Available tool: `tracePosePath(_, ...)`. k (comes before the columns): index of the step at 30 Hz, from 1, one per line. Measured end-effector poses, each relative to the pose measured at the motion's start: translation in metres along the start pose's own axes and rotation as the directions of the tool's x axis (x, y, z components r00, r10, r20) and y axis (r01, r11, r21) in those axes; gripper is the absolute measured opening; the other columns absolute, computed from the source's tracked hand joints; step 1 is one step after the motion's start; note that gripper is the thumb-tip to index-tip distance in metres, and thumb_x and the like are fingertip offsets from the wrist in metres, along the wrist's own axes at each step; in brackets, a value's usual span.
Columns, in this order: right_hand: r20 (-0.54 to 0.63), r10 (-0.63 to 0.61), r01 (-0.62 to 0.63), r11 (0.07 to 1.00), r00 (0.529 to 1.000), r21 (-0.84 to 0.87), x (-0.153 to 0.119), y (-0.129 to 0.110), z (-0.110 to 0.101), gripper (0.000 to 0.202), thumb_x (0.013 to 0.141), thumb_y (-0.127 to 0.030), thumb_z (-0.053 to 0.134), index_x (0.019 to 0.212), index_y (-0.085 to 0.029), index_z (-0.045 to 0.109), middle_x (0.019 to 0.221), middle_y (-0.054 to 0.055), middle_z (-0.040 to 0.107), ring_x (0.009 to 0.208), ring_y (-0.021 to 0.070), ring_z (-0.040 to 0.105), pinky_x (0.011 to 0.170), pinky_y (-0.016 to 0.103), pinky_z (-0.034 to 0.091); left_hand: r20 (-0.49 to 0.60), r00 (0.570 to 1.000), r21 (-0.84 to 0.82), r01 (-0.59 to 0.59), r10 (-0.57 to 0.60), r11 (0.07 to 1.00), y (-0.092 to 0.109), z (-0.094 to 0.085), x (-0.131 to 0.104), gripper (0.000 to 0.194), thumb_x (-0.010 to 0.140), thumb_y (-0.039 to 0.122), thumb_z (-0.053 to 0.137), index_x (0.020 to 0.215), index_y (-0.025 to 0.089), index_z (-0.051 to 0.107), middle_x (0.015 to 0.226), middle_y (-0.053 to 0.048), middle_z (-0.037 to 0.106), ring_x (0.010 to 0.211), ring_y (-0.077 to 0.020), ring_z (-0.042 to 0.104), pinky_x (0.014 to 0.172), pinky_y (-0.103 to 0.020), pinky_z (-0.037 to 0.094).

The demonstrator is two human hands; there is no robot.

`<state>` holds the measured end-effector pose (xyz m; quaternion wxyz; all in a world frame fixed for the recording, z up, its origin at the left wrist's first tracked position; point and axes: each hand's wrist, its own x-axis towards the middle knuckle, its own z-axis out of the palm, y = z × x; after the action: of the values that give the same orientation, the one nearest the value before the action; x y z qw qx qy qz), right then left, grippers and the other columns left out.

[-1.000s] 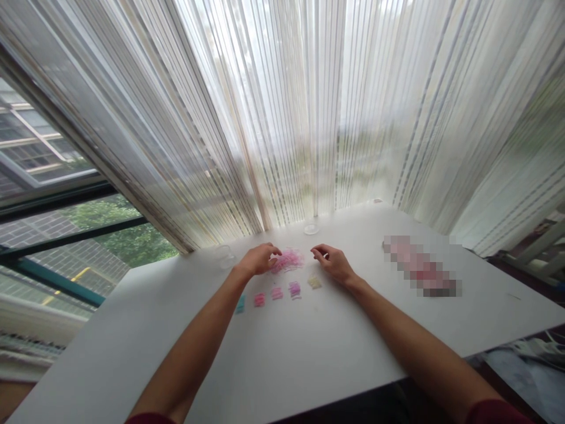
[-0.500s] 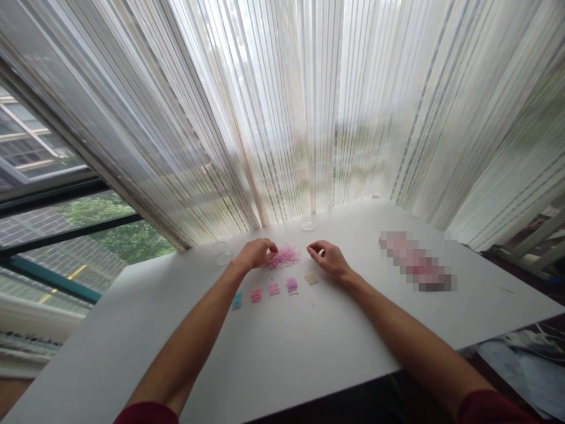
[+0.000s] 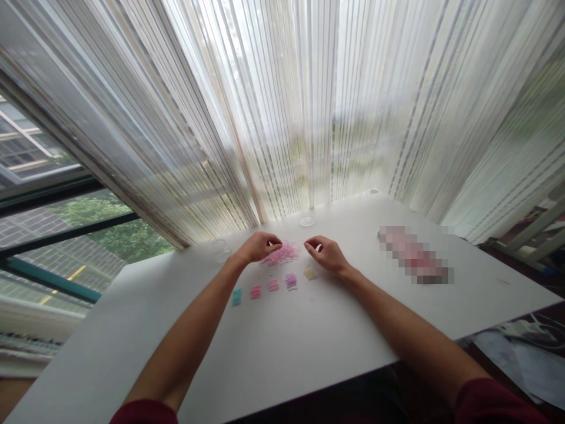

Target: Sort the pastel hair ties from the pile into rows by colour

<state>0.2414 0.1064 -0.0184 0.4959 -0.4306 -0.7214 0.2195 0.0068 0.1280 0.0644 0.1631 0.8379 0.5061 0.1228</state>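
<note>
A loose pile of thin pink and purple pieces (image 3: 286,253), perhaps small elastic bands, lies on the white table (image 3: 273,347). Over the pile's left side is my left hand (image 3: 259,247), its thumb and fingertips pinched together. My right hand (image 3: 326,255) hovers just right of the pile, fingers curled and thumb against them. Whatever either pinch holds is too small to make out. In front of the pile runs a row of small sorted groups: teal (image 3: 237,297), red-pink (image 3: 256,292), light pink (image 3: 273,285), purple (image 3: 291,281) and pale yellow (image 3: 311,272).
A clear round lid or dish (image 3: 308,221) sits behind the pile, and more clear plastic (image 3: 221,252) is left of my left hand. A blurred-out pinkish object (image 3: 415,256) lies to the right. Striped sheer curtains (image 3: 291,118) hang along the back edge.
My left hand has moved slightly right, its fingertips now closer to the middle of the pile. My right hand has shifted a little to the left. The sorted groups look the same.
</note>
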Motion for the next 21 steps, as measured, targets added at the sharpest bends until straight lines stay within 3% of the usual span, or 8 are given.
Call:
tracePosePath(5,0.066,-0.046,0.041,0.997,0.997,0.072,-0.003,-0.010,0.004,0.023,0.082,-0.036,0.065,0.095,-0.017,0.069,0.082,0.005,0.072,0.074,0.0157,0.066,0.065,0.028,0.052,-0.001,0.996,-0.062,-0.093,0.093,0.994,0.021,0.012,0.008,0.027,0.082,0.038,0.060,0.092,0.018,0.076,0.084,-0.004,0.076,0.073,-0.0158,0.066,0.066,-0.023,0.050)
tracePosePath(11,0.067,0.048,-0.055,0.992,0.997,0.117,-0.003,-0.012,0.004,0.023,0.084,-0.040,0.061,0.087,-0.018,0.070,0.080,0.004,0.074,0.069,0.0151,0.067,0.062,0.027,0.053,-0.005,0.990,-0.117,-0.140,0.140,0.983,0.038,0.019,0.015,0.025,0.082,0.037,0.062,0.090,0.018,0.076,0.081,-0.004,0.075,0.069,-0.0142,0.065,0.062,-0.022,0.049)
tracePosePath(21,0.081,0.065,-0.073,0.992,0.995,0.107,-0.002,-0.013,0.002,0.016,0.081,-0.031,0.061,0.082,-0.018,0.070,0.074,0.002,0.072,0.066,0.0141,0.066,0.062,0.026,0.053,0.039,0.993,-0.166,-0.107,0.115,0.980,0.024,0.019,0.013,0.025,0.084,0.027,0.058,0.100,0.016,0.073,0.088,-0.005,0.075,0.074,-0.0139,0.066,0.070,-0.023,0.053)
